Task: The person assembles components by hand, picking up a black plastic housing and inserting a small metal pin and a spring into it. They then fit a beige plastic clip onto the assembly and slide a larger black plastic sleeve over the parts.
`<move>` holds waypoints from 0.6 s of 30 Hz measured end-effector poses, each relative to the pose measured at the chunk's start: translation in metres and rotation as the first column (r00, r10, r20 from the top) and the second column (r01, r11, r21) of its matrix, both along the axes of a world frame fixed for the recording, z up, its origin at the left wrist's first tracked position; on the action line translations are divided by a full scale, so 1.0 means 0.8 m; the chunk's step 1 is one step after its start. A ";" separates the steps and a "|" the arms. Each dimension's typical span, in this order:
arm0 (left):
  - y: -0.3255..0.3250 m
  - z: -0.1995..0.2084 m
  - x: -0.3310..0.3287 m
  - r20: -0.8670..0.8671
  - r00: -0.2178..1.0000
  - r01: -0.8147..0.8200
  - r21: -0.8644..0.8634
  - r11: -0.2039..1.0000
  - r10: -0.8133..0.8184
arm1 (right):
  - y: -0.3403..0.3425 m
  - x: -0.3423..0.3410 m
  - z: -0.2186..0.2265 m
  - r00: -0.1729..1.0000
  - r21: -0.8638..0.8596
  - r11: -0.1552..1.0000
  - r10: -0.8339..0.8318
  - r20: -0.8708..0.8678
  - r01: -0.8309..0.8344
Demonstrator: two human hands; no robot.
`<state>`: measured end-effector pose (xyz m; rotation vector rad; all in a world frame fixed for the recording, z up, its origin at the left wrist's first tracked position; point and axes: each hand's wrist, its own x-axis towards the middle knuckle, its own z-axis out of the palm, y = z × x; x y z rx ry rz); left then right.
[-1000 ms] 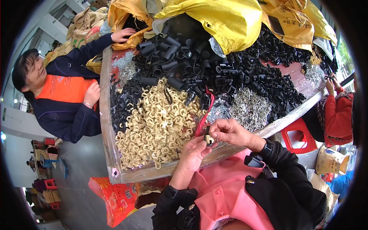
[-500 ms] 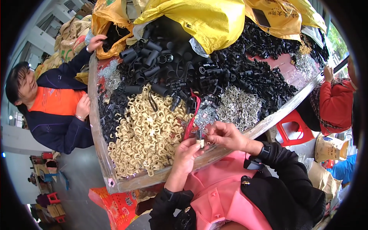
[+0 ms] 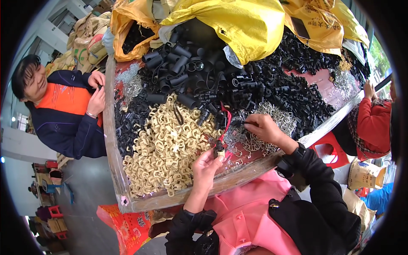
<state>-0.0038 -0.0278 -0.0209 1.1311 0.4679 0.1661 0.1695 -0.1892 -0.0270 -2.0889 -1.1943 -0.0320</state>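
My left hand (image 3: 205, 168) grips a small black and cream plastic lock-like part (image 3: 219, 149) upright between thumb and fingers, above the table's near edge. To its right and farther in, my right hand (image 3: 264, 128) is closed, fingertips pinched at a heap of silver U-shaped metal pieces (image 3: 278, 121). Something dark shows at those fingertips, too small to name. Between the hands lie small silver metal bits (image 3: 233, 138) and a red strap (image 3: 228, 117). Left of my left hand spreads a big pile of cream plastic clips (image 3: 163, 148).
Black tubes (image 3: 180, 63) and black plastic parts (image 3: 259, 85) heap across the middle and back. Yellow sacks (image 3: 238, 25) stand behind them. One person (image 3: 63, 106) works at the left edge, another in red (image 3: 373, 121) at the right. A wooden rim (image 3: 178, 197) borders the table.
My right hand has left the part in my left hand and moved right and away, to the silver pieces. The left person's hands have come together, one withdrawn from the orange sack.
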 end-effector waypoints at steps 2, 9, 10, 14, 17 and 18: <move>0.000 0.004 0.002 -0.008 1.000 -0.011 -0.052 0.999 0.011 | -0.003 -0.013 0.008 0.752 0.121 0.989 0.142 -0.644 -0.083; -0.007 0.025 0.005 -0.021 0.997 0.076 -0.143 0.987 -0.079 | 0.002 -0.052 0.039 0.240 0.279 0.938 0.325 -0.915 -0.206; -0.008 0.025 0.003 -0.022 0.997 0.074 -0.141 0.987 -0.077 | 0.003 -0.054 0.038 0.248 0.296 0.919 0.360 -0.899 -0.261; -0.009 0.023 -0.003 -0.016 0.992 0.120 -0.183 0.976 -0.125 | 0.007 -0.063 0.044 0.308 0.304 0.889 0.411 -0.858 -0.342; -0.011 0.027 -0.006 0.000 0.991 0.130 -0.192 0.973 -0.133 | 0.008 -0.067 0.043 0.370 0.313 0.878 0.444 -0.816 -0.363; -0.012 0.027 -0.006 0.002 0.991 0.132 -0.189 0.973 -0.134 | 0.009 -0.069 0.040 0.403 0.326 0.869 0.467 -0.787 -0.372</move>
